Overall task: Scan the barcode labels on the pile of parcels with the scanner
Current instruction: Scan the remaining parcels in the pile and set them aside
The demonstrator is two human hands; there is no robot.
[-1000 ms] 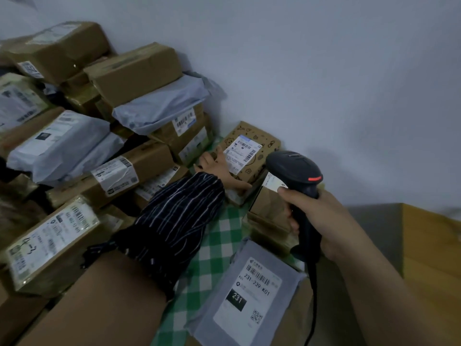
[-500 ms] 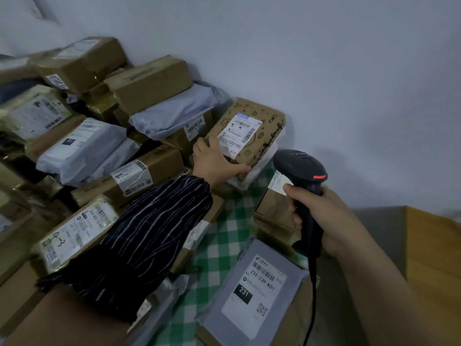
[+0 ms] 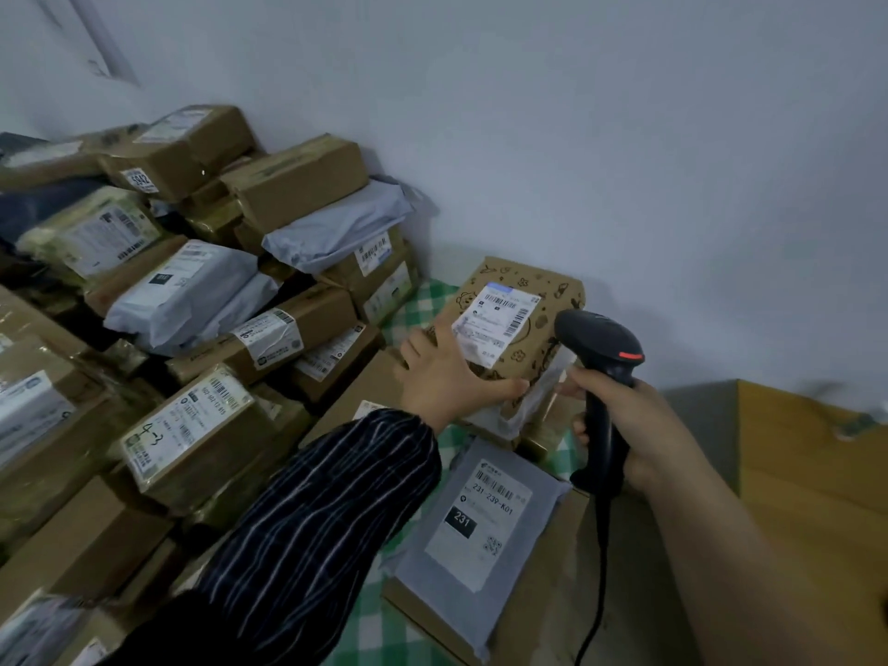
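Parcel tilted up for scanning, scanner not yet squared on its label.

Pile of parcels [image 3: 192, 305] fills the left of the worktop, stacked up to the far wall. Just right of it, the left hand [image 3: 442, 377] grips the patterned box [image 3: 528, 300] at its near-left corner, thumb along the near edge, tipping the barcode label [image 3: 495, 324] upward. Further right, the right hand [image 3: 639, 425] has its fingers wrapped round the handle of the scanner [image 3: 600, 348], whose head sits just beside the box's right edge. The next move probably calls for swinging the head over the label, then pressing the trigger.
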